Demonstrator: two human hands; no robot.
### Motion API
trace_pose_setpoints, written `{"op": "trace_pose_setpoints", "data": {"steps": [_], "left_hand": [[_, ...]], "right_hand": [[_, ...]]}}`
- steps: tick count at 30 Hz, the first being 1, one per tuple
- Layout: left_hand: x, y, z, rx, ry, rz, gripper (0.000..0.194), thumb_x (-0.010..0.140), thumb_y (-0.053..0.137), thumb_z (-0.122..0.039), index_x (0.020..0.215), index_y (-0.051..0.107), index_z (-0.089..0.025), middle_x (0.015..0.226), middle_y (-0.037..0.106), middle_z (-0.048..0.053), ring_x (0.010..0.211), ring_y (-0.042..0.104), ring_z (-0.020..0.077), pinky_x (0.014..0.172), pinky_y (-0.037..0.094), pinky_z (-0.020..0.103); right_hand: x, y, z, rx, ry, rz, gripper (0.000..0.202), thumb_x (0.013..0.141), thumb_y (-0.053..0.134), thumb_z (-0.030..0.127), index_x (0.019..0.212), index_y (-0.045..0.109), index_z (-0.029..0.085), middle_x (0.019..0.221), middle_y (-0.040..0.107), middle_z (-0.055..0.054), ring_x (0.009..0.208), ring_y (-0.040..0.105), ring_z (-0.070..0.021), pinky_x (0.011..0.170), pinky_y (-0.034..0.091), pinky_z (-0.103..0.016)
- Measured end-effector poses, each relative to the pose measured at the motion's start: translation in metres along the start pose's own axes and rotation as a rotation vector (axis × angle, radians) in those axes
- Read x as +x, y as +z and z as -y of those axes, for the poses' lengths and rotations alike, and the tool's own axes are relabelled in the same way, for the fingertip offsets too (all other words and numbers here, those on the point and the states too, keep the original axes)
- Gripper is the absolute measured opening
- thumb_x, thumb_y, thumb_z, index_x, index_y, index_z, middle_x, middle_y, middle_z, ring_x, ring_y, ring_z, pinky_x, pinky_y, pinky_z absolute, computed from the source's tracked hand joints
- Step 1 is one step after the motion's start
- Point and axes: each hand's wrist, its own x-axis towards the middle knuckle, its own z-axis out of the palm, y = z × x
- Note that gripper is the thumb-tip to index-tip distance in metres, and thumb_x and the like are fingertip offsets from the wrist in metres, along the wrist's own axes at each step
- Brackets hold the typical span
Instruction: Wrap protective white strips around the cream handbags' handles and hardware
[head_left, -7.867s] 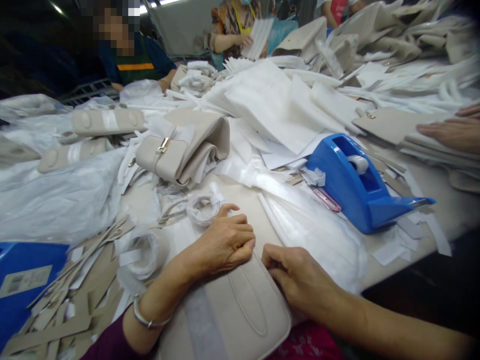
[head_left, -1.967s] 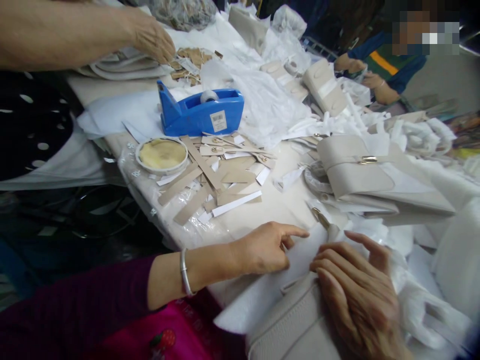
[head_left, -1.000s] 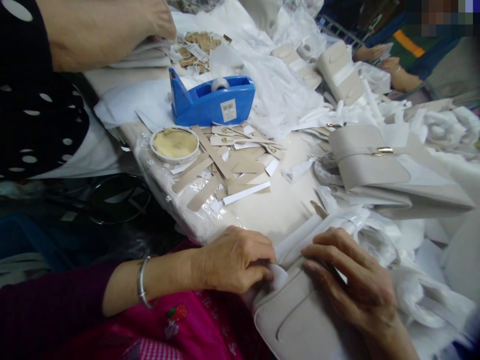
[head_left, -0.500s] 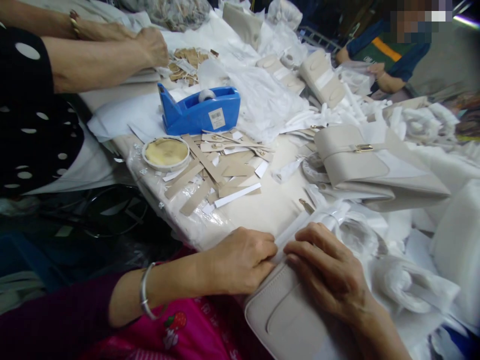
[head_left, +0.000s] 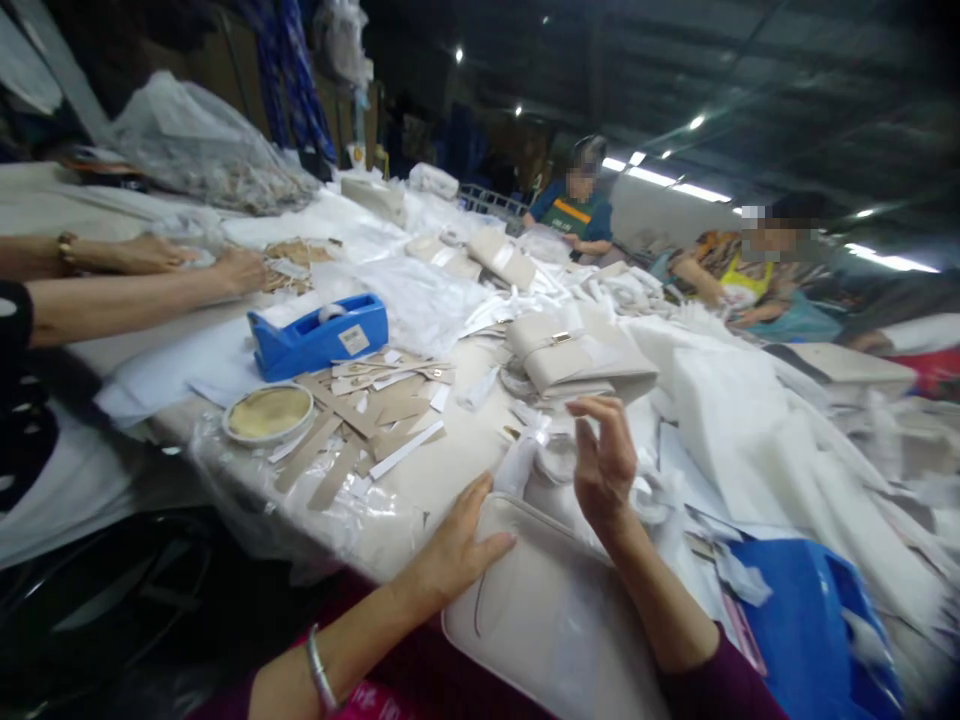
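Observation:
A pale beige handbag [head_left: 529, 600] lies at the table's near edge, with a curved seam on its face. My left hand [head_left: 459, 545] rests on its upper left edge, fingers stretched out and thumb apart, holding nothing. My right hand [head_left: 606, 465] is raised over the bag's far right side. Its fingers are loosely bent and apart, and nothing shows in them. White-wrapped strap coils [head_left: 556, 458] lie just behind the bag. Farther back is another beige bag [head_left: 574, 355] with a gold clasp on its flap.
To the left are a blue tape dispenser [head_left: 319, 338], a round tub of yellowish paste [head_left: 268, 413] and beige strips [head_left: 375, 415]. A second blue dispenser [head_left: 814, 625] stands at the right among white foam sheets [head_left: 742, 430]. A co-worker's hands [head_left: 236, 270] are at the left; other people work at the back.
My hands have come apart: the right has lifted off the bag, and the left has opened flat on its edge. The camera view has tilted up and shows more of the room.

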Motion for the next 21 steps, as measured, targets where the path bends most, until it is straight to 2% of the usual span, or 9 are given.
{"op": "trace_pose_setpoints", "data": {"steps": [2,4,6,8,11,13,16,19,21], "left_hand": [[0.000,-0.002,-0.002,0.003,0.007,-0.026,0.068,0.079,0.059,-0.040,0.138,0.037,-0.016,0.148,0.035,0.013,0.137,0.029,0.0282,0.117,0.020,0.045],[0.002,-0.003,-0.004,0.010,0.025,-0.035,0.067,0.078,0.059,-0.042,0.136,0.039,-0.013,0.145,0.038,0.014,0.136,0.032,0.0283,0.116,0.021,0.044],[0.003,-0.003,-0.006,0.011,0.019,-0.016,0.068,0.077,0.058,-0.044,0.134,0.040,-0.011,0.143,0.040,0.016,0.134,0.034,0.0290,0.115,0.022,0.044],[0.005,-0.004,-0.011,-0.013,-0.016,0.010,0.069,0.076,0.058,-0.046,0.133,0.042,-0.011,0.140,0.044,0.015,0.132,0.037,0.0300,0.113,0.025,0.043],[0.009,-0.006,-0.021,-0.066,-0.108,0.030,0.075,0.068,0.064,-0.049,0.131,0.045,-0.013,0.137,0.048,0.014,0.129,0.041,0.0326,0.110,0.031,0.043],[0.012,-0.008,-0.028,-0.099,-0.172,0.051,0.080,0.062,0.068,-0.050,0.130,0.047,-0.013,0.134,0.051,0.014,0.127,0.042,0.0345,0.108,0.034,0.043],[0.017,-0.010,-0.030,-0.122,-0.244,0.053,0.086,0.060,0.071,-0.052,0.133,0.045,-0.016,0.132,0.054,0.013,0.128,0.042,0.0358,0.107,0.035,0.045],[0.025,-0.013,-0.023,-0.090,-0.314,0.043,0.089,0.059,0.072,-0.054,0.135,0.043,-0.019,0.136,0.050,0.011,0.131,0.038,0.0356,0.110,0.031,0.046],[0.035,-0.016,-0.021,-0.097,-0.369,0.084,0.089,0.058,0.073,-0.054,0.135,0.044,-0.020,0.137,0.050,0.011,0.133,0.036,0.0356,0.112,0.028,0.047]], "right_hand": [[0.002,-0.040,-0.002,-0.086,0.170,-0.352,0.023,0.089,0.044,0.023,0.109,0.055,0.020,0.108,0.055,-0.007,0.106,0.052,-0.0208,0.097,0.039,-0.041],[-0.018,-0.083,-0.001,-0.109,0.388,-0.525,0.035,0.087,0.047,0.031,0.120,0.051,0.020,0.118,0.054,-0.008,0.112,0.051,-0.0217,0.103,0.035,-0.043],[-0.054,-0.116,0.006,-0.084,0.671,-0.506,0.049,0.084,0.050,0.042,0.127,0.048,0.020,0.127,0.053,-0.009,0.118,0.049,-0.0240,0.105,0.034,-0.044],[-0.095,-0.134,0.015,-0.042,0.983,-0.368,0.063,0.078,0.053,0.054,0.130,0.048,0.018,0.132,0.051,-0.012,0.123,0.046,-0.0284,0.107,0.033,-0.045],[-0.138,-0.135,0.025,-0.019,1.243,-0.127,0.081,0.073,0.052,0.065,0.134,0.045,0.012,0.140,0.044,-0.015,0.132,0.037,-0.0318,0.110,0.028,-0.045],[-0.152,-0.128,0.027,-0.073,1.255,-0.036,0.086,0.072,0.051,0.067,0.135,0.043,0.010,0.143,0.040,-0.016,0.135,0.032,-0.0313,0.113,0.024,-0.044],[-0.164,-0.116,0.024,-0.214,1.219,-0.016,0.083,0.071,0.052,0.064,0.136,0.042,0.013,0.142,0.042,-0.015,0.134,0.033,-0.0311,0.113,0.024,-0.045],[-0.159,-0.109,0.017,-0.298,1.237,-0.006,0.073,0.068,0.056,0.060,0.130,0.050,0.022,0.132,0.053,-0.012,0.129,0.042,-0.0338,0.110,0.031,-0.049],[-0.125,-0.113,0.003,-0.290,1.278,0.062,0.070,0.060,0.064,0.057,0.125,0.055,0.032,0.121,0.061,-0.009,0.123,0.048,-0.0366,0.103,0.041,-0.051]]}}
